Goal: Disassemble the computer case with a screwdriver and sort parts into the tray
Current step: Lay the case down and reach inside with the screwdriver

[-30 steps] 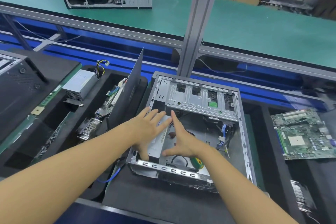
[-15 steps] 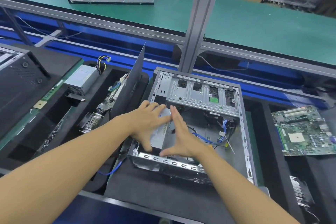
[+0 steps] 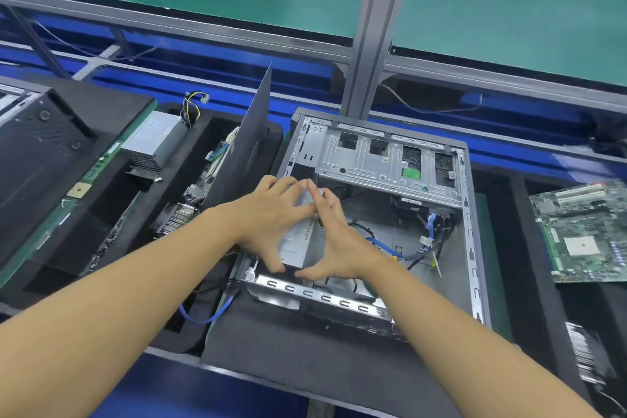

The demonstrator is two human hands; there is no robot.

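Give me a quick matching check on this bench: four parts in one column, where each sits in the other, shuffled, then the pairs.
Parts
1. side panel
2. loose motherboard
3. silver box
4. power supply

Places
A. in the foam tray, left of the side panel
B. inside the case, touched by the left hand and right hand
C. lying flat, right of the case
D. standing on edge, just left of the case

Pairs: 1-D, 2-C, 3-B, 4-A

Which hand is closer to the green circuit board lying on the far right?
Right. The right hand presses the metal box inside the case, on the side facing the circuit board; the left hand rests on the box's opposite side, farther away.
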